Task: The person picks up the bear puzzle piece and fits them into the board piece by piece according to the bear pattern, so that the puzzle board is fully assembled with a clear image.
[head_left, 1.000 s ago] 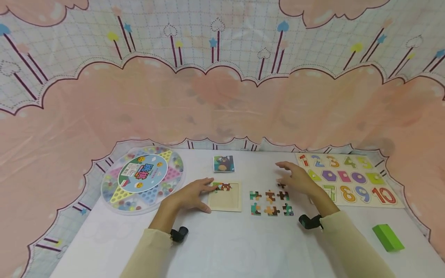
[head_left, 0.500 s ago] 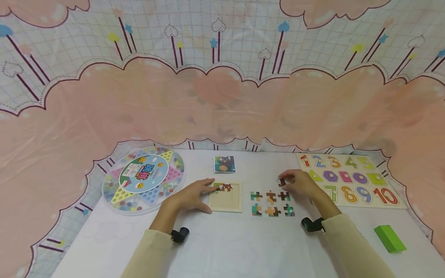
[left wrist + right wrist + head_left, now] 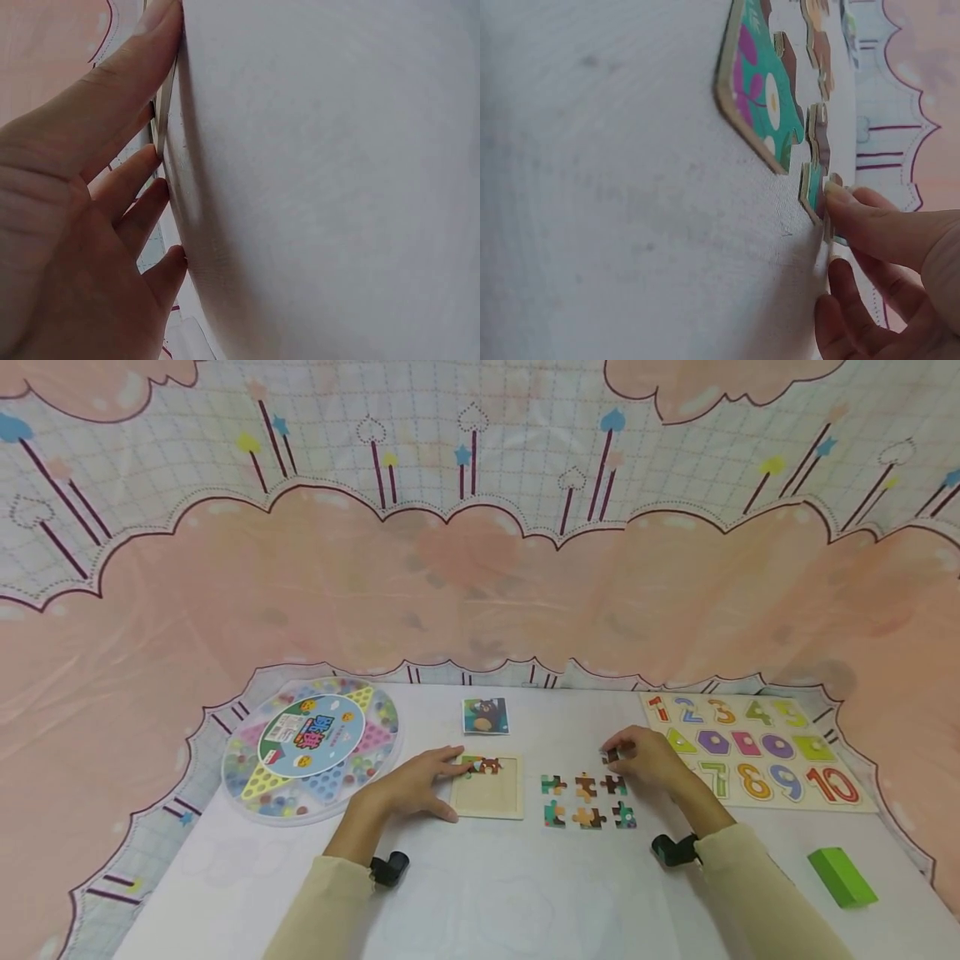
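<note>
My left hand point(image 3: 416, 782) rests at the left side of a square wooden puzzle tray point(image 3: 487, 797). Its fingers are extended, with the index fingertip by joined pieces point(image 3: 487, 765) in the upper left and the thumb near the lower left corner. In the left wrist view, thumb and fingers of that hand point(image 3: 97, 195) touch the tray's edge point(image 3: 166, 112). Thumb and fingertips of my right hand point(image 3: 651, 762) pinch a dark brown jigsaw piece point(image 3: 609, 756), largely hidden by them. Several loose jigsaw pieces point(image 3: 587, 787) lie in two rows between tray and right hand.
A bear picture card point(image 3: 485, 716) lies behind the tray. On the left is a round Chinese checkers set point(image 3: 311, 747). A number and shape board point(image 3: 757, 752) lies at the right, with a green block point(image 3: 842, 877) nearer the front.
My right hand has come down onto the brown jigsaw piece at the upper right of the loose ones and now pinches it. The left hand stays at the tray.
</note>
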Demonstrator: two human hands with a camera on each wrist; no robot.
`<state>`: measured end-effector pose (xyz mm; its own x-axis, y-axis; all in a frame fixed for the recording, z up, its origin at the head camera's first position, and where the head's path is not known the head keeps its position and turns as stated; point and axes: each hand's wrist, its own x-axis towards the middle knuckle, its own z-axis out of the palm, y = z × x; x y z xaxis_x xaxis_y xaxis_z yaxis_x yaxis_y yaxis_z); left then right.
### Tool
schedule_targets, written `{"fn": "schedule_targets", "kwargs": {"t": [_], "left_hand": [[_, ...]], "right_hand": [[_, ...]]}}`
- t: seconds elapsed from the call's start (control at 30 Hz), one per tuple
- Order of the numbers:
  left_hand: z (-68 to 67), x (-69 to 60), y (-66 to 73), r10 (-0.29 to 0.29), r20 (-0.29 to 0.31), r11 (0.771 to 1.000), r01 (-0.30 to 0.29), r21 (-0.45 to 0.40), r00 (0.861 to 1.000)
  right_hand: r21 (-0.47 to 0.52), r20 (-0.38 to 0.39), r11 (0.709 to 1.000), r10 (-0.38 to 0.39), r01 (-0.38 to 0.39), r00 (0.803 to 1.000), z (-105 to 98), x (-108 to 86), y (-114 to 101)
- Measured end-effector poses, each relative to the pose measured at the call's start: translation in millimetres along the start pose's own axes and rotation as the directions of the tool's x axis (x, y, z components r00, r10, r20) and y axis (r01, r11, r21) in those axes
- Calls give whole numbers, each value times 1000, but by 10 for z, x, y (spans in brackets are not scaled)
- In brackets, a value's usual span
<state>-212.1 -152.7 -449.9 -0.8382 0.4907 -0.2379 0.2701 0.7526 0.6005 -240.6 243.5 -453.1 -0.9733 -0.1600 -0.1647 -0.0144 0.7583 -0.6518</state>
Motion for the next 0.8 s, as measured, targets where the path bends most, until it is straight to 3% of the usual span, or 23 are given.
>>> {"fn": "schedule_targets", "kwargs": {"t": [0.4,0.8], "left_hand": [[22,10,-9,0,8,1000,0,18,1000],[19,14,-11,-9,2,1000,9,17,1000]], "right_hand": [[20,25,998,61,-62,998,-18,-7,1],[17,32,1000,19,-19,999,-59,48,-116]]}}
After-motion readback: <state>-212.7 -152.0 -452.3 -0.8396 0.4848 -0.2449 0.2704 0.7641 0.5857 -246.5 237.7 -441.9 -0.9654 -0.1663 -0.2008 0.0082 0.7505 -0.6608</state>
